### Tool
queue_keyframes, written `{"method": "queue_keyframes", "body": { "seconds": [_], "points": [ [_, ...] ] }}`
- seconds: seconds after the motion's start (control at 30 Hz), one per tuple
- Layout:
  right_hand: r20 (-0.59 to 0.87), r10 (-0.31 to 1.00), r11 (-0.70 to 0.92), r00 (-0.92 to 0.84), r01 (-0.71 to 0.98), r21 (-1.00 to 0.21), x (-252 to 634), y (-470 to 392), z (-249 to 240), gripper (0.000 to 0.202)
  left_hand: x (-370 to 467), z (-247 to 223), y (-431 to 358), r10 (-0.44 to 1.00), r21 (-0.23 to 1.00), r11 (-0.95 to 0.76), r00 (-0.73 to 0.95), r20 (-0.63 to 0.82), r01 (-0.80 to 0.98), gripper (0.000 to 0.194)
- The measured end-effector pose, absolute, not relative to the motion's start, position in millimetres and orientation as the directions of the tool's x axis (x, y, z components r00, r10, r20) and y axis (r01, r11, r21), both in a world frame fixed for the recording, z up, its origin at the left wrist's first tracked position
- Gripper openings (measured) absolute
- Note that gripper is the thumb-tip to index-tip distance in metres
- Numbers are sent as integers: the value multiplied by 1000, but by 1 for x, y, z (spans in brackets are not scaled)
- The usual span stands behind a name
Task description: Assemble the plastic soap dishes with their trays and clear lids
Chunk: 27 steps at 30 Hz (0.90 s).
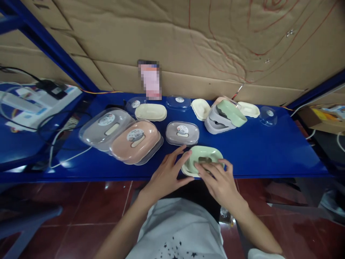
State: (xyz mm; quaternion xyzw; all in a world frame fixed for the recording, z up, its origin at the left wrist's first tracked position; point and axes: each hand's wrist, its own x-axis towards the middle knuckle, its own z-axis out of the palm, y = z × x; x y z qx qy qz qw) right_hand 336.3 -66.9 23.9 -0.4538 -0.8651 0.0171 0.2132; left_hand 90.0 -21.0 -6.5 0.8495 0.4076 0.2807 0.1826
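A green dish (195, 153) sits on a cream tray (186, 171) at the near edge of the blue table. Fingers of my left hand (171, 169) are spread at the left side of the dish and tray, with nothing held between them. My right hand (217, 178) reaches over the dish from the right, its fingers bent into it; what they touch inside is hidden. Just behind lies a grey dish under a clear lid (182, 133). Lidded pink (137, 142) and grey (106, 127) dishes overlap to the left.
Grey and green dishes (228, 115) are stacked at the back right, between cream trays (201, 109) (249, 109). Clear lids (178, 103) (268, 116) and another cream tray (151, 112) lie along the back. A phone (151, 80) leans on the cardboard. Cables (64, 163) run at the left.
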Motion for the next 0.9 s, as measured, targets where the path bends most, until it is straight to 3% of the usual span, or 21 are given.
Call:
{"method": "queue_keyframes", "body": {
  "seconds": [0.13,0.23,0.43,0.77,0.9],
  "points": [
    [357,766,624,-535,753,-210,333,-59,20,74,91,-8,-21,775,484,-627,549,312,610,75],
    [345,735,668,-584,712,-217,334,-56,24,71,92,-10,-21,759,470,-649,550,348,598,70],
    [291,680,733,-673,624,-270,338,-52,27,67,91,-14,-21,777,565,-623,516,362,541,57],
    [266,664,746,-699,642,-174,335,-58,19,73,90,-12,-23,761,574,-641,519,389,510,47],
    [341,607,789,-718,596,-148,338,-55,14,79,89,-11,-24,722,527,-689,541,432,498,48]
  ]
}}
